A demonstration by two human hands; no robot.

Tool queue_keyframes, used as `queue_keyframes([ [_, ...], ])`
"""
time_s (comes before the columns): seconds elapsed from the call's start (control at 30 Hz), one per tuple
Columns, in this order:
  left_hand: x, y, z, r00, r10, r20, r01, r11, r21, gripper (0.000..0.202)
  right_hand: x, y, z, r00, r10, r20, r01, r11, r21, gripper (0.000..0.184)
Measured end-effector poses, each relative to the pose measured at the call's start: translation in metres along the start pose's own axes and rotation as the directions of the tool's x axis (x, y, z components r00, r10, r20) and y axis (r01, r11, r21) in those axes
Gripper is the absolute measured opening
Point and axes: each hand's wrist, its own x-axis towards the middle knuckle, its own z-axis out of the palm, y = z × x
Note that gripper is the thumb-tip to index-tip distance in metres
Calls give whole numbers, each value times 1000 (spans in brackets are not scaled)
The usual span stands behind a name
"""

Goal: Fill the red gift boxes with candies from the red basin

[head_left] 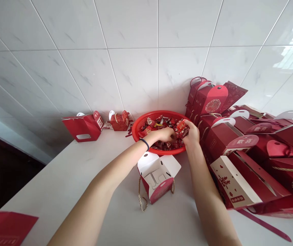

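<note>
Wrapped candies [161,122], mostly in dark red wrappers, fill a red plastic basket [136,128] by the wall. My left hand [167,134] reaches down among them with its fingers curled; what they grip is hidden by the hand. At the basket's right side, my right hand [192,133] is closed around several wrapped candies [181,126], one with a bright red wrapper on top. In front of the basket stands an open red gift box [161,191] with a white inside. Its flaps are spread, and a twisted rope handle [141,201] hangs at its left.
A large pile of red gift boxes [248,171] crowds the right side. At the left by the wall stand a red box [83,127] and a smaller rope-tied box [120,122]. Another red box [5,227] is at the lower left. A tiled wall [133,78] rises behind the white table [90,174].
</note>
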Motion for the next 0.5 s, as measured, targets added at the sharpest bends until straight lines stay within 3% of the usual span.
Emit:
queue_keyframes([
  [0.1, -10, -3, -8, 998, 6, -63, -8, 1000, -20, 8, -2, 0, 2, 1000, 4, -6, -4, 1000, -5, 7],
  [0.33, -1, 20, 14, 999, -11, 50, 11, 1000, -12, 9, -10, -4, 5, 1000, 20, -15, -20, 1000, -13, 8],
  [0.5, -4, 17, 14, 999, 17, 44, -16, 1000, -26, 13, -11, -5, 5, 1000, 14, -11, -15, 1000, -24, 7],
])
